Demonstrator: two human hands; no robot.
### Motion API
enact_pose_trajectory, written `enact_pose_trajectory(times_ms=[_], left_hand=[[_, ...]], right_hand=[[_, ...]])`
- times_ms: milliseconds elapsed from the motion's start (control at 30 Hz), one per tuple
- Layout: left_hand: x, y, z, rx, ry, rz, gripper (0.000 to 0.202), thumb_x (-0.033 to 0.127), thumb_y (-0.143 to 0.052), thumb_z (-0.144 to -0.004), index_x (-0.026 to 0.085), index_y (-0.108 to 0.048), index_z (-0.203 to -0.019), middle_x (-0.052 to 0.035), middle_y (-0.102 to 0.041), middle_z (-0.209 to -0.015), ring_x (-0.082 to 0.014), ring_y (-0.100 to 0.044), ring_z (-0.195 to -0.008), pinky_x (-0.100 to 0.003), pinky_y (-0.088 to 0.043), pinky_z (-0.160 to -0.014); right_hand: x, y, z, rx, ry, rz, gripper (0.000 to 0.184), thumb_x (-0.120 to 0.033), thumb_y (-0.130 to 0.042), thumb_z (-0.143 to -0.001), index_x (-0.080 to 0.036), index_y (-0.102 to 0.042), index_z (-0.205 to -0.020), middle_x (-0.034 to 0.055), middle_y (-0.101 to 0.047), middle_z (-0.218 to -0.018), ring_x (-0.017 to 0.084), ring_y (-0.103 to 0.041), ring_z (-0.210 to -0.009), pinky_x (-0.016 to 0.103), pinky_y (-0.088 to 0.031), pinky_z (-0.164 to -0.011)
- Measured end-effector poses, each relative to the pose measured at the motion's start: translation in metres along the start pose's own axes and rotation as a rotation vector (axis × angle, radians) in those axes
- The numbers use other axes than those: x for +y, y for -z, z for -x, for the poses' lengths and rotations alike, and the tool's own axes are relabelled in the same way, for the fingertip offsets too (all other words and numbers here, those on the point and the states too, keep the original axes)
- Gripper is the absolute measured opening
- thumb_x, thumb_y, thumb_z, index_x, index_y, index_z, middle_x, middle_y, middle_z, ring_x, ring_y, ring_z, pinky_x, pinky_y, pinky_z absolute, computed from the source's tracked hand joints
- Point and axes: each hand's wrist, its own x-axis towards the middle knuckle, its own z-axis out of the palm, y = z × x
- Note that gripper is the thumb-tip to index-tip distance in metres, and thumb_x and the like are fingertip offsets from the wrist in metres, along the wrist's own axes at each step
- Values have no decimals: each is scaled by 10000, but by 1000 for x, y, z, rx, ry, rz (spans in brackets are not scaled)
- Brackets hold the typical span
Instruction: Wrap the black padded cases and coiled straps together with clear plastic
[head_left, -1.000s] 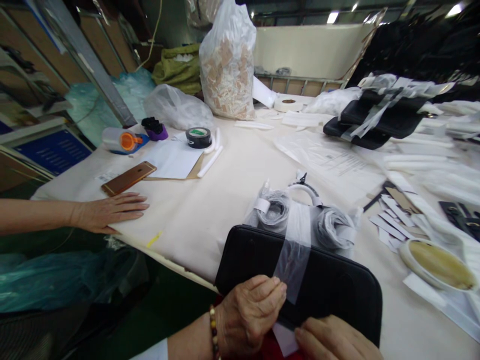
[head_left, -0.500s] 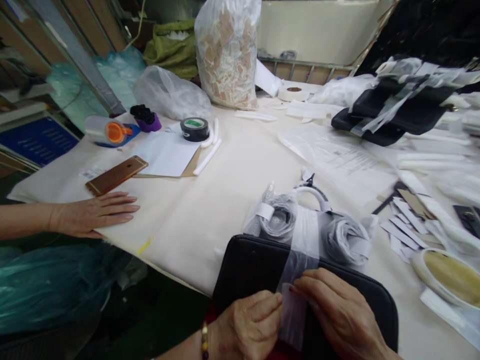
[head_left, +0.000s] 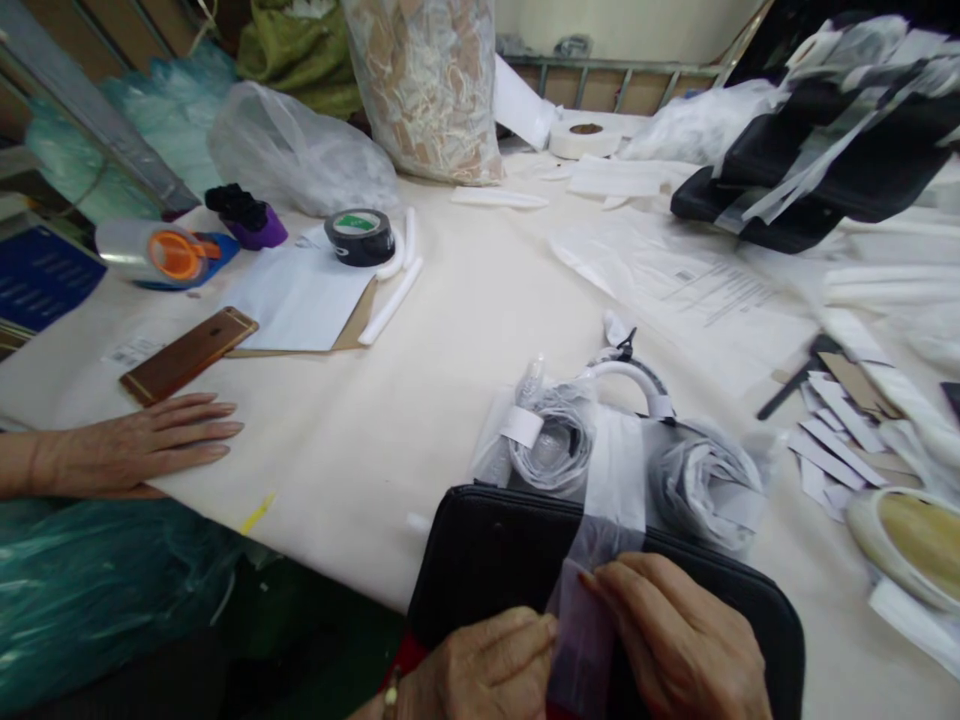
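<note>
A black bag [head_left: 480, 550] lies at the table's near edge with a translucent strip [head_left: 607, 490] running over its middle. My left hand [head_left: 480, 675] is curled at the bottom, fingers closed and pinching the strip's lower end. My right hand [head_left: 675, 640] rests on the bag beside it, fingers pressed on the strip. Behind the bag lie wrapped straps and a handle [head_left: 630, 385] bundled in grey paper [head_left: 697, 480].
Another person's hand [head_left: 135, 450] lies flat on the table at left, by a gold phone [head_left: 187, 352]. A black tape roll [head_left: 360, 235], clipboard with paper [head_left: 300, 300], plastic bags, more black bags [head_left: 817, 170] and paper strips [head_left: 832, 440] lie farther back and right.
My right hand has come up from the bottom edge onto the bag and now presses the strip. The view has tipped downward; the other person's hand stays put.
</note>
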Motion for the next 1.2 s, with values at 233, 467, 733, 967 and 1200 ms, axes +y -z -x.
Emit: enact_pose_trajectory(times_ms=[233,467,733,967,1200], left_hand=[[7,7,-19,15,12,-227,240,70,-420,-879,119,-655,-874,-16,-690,-862,-135,-602,-971,-268,-454,-967],[-5,-13,-26,-79,-36,-280,309,110,-339,-893,100,-638,-971,-77,-620,-1125,-221,-451,-1202,-346,-388,-1010],[-3,-16,-21,-96,-20,-298,296,122,-358,-885,104,-625,-1011,-73,-588,-1170,-215,-417,-1225,-350,-332,-1041],[-4,-14,-24,-108,-26,-341,345,113,-310,-900,92,-619,-1052,-82,-562,-1217,-203,-424,-1219,-336,-321,-1051],[-1,-13,-24,-128,-10,-346,368,109,-284,-908,92,-609,-1079,-77,-550,-1241,-199,-420,-1224,-335,-309,-1059]], right_hand=[[4,-5,-2,29,-52,-42,149,-113,-466,-866,-165,-571,-775,26,-554,-684,96,-523,-578,202,-414,-536],[0,-5,-9,115,-73,-35,260,-76,-415,-849,-174,-529,-636,25,-533,-631,98,-524,-565,201,-411,-536],[3,3,-6,101,-124,93,182,-111,-415,-878,-178,-573,-815,18,-581,-737,89,-560,-637,174,-416,-589],[8,10,-13,165,-151,159,150,-163,-435,-892,-164,-579,-853,18,-597,-756,97,-581,-661,194,-433,-639],[6,23,-11,170,-265,-14,209,-206,-423,-874,-146,-525,-1045,53,-621,-905,121,-613,-803,193,-480,-726]])
